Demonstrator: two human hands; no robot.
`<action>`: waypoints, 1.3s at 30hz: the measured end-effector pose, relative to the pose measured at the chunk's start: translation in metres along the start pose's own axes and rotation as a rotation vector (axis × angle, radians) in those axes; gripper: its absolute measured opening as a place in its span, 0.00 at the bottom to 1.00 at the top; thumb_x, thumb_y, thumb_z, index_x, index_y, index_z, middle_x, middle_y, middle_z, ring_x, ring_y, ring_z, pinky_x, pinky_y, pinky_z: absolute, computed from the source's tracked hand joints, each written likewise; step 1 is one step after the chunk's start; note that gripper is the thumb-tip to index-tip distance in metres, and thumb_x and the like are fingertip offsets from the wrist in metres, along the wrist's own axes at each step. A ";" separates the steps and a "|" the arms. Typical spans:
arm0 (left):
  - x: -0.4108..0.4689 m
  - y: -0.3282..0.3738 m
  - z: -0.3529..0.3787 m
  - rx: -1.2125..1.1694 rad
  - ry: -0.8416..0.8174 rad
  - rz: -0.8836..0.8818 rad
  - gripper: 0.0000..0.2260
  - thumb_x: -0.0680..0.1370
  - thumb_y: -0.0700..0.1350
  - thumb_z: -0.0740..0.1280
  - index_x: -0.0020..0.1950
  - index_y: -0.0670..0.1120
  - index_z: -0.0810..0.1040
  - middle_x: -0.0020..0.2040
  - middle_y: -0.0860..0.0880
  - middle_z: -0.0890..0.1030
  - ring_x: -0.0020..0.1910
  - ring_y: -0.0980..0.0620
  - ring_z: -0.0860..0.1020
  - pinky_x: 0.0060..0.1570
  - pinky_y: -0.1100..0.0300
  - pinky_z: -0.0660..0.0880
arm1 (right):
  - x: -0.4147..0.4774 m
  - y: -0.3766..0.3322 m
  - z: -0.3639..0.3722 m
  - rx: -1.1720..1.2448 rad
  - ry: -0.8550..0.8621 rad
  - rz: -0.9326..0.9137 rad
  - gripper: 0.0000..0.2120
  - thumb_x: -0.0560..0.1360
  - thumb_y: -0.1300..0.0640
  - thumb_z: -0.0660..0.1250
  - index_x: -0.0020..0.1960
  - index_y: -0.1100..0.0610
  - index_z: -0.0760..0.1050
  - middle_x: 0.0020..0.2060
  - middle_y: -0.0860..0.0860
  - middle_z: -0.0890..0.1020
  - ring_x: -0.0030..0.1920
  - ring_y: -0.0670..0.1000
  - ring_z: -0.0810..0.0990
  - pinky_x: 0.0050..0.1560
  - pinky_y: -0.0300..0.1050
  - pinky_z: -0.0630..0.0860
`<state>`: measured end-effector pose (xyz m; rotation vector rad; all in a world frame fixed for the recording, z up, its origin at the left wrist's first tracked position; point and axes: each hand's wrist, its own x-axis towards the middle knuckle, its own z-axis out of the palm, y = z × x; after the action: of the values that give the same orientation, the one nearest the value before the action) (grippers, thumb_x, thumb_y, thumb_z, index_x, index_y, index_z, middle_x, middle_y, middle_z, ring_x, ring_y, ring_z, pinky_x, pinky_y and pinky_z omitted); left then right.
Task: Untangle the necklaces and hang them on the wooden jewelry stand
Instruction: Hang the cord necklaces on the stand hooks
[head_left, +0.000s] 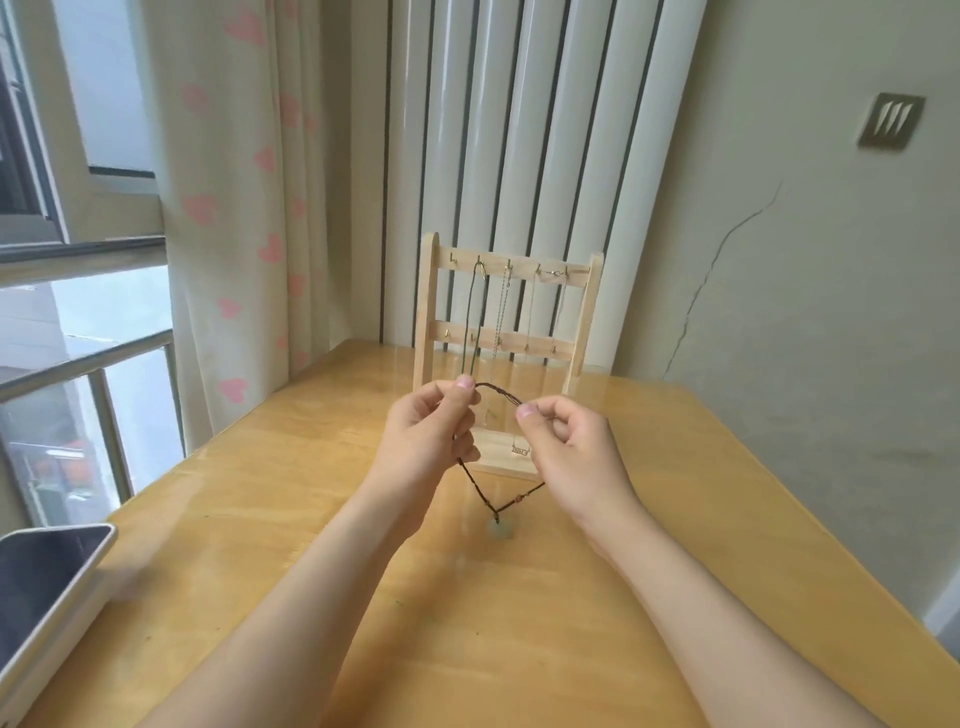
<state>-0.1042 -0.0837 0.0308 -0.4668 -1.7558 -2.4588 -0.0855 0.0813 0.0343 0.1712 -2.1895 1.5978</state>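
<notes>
A dark braided cord necklace (501, 393) with a pale green pendant (501, 526) hangs in a loop between my hands, above the table. My left hand (434, 431) pinches the cord at the upper left. My right hand (563, 441) pinches it at the upper right. The pendant dangles just over the tabletop. Right behind my hands stands the wooden jewelry stand (428, 312), with two rows of small hooks. Several necklaces hang from its top row, among them a dark green cord (471, 322) and a thin chain (503, 312).
The stand sits near the far edge of a yellow wooden table (675, 493). A phone (47, 577) on a white block lies at the left edge. Behind are a white radiator (519, 130), a heart-print curtain (234, 208) and a window.
</notes>
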 end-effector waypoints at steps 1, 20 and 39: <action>0.001 0.002 0.002 -0.007 0.013 0.015 0.12 0.86 0.50 0.68 0.45 0.46 0.78 0.33 0.52 0.66 0.30 0.52 0.64 0.40 0.57 0.71 | 0.002 -0.002 0.002 0.003 -0.005 0.009 0.08 0.84 0.53 0.68 0.50 0.56 0.81 0.30 0.43 0.79 0.32 0.45 0.74 0.42 0.45 0.72; 0.091 0.090 -0.024 0.739 0.265 0.284 0.08 0.82 0.51 0.72 0.45 0.51 0.87 0.27 0.59 0.78 0.28 0.62 0.74 0.32 0.67 0.68 | 0.113 -0.077 0.051 -0.321 0.243 -0.221 0.09 0.82 0.49 0.69 0.47 0.50 0.85 0.38 0.47 0.85 0.46 0.54 0.85 0.49 0.49 0.81; 0.129 0.089 -0.012 0.891 0.505 0.540 0.06 0.80 0.44 0.72 0.50 0.48 0.89 0.39 0.53 0.87 0.43 0.51 0.84 0.44 0.67 0.73 | 0.138 -0.081 0.065 -0.432 0.422 -0.451 0.06 0.79 0.58 0.68 0.43 0.55 0.81 0.34 0.50 0.82 0.37 0.54 0.81 0.38 0.44 0.74</action>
<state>-0.2077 -0.1113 0.1466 -0.1605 -1.9105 -1.1335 -0.1997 0.0137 0.1454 0.1643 -1.9289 0.8104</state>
